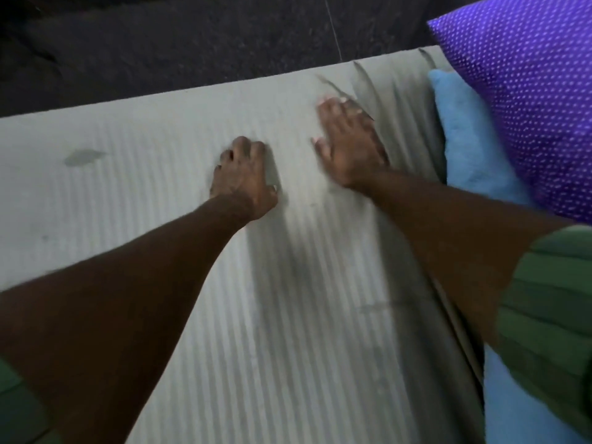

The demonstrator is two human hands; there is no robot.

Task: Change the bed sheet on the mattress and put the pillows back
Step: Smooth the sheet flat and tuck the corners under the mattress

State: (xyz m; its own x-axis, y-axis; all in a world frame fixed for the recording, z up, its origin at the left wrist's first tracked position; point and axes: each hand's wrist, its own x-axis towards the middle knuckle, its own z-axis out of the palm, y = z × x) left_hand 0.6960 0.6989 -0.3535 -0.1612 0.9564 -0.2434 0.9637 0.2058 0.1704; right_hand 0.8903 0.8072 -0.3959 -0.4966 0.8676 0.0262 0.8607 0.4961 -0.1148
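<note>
A pale grey striped bed sheet [160, 193] covers the mattress across the middle of the head view. My left hand [243, 177] rests on the sheet with its fingers curled under, knuckles down; I cannot tell whether it pinches fabric. My right hand [347, 145] lies flat on the sheet with fingers spread, pressing beside a bunch of wrinkles [368, 81] near the far edge. At the right, a purple pillow with white dots [525, 100] leans over a light blue pillow [467, 139].
Beyond the mattress's far edge lies a dark floor [192, 43]. A darker spot [83, 157] marks the sheet at the left. More light blue fabric [512, 402] shows at the lower right under my green sleeve [551, 315].
</note>
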